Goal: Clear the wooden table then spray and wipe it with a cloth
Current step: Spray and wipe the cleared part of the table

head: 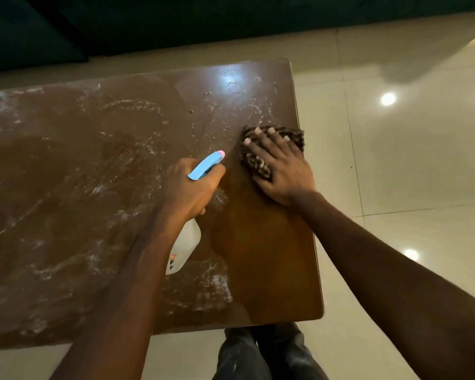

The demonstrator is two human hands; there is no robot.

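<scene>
The wooden table (80, 165) fills the left and middle of the head view, its top covered in whitish foamy streaks except for a clean strip along the right end. My left hand (189, 187) grips a white spray bottle (185, 246) with a blue trigger head and pink nozzle, held above the table. My right hand (281, 165) lies flat, fingers spread, pressing a brown patterned cloth (258, 160) onto the table near its right edge. Most of the cloth is hidden under the hand.
A glossy cream tiled floor (395, 160) surrounds the table on the right and behind. A dark sofa or cabinet (148, 20) runs along the far side. My legs in dark trousers (266, 352) stand at the table's near edge.
</scene>
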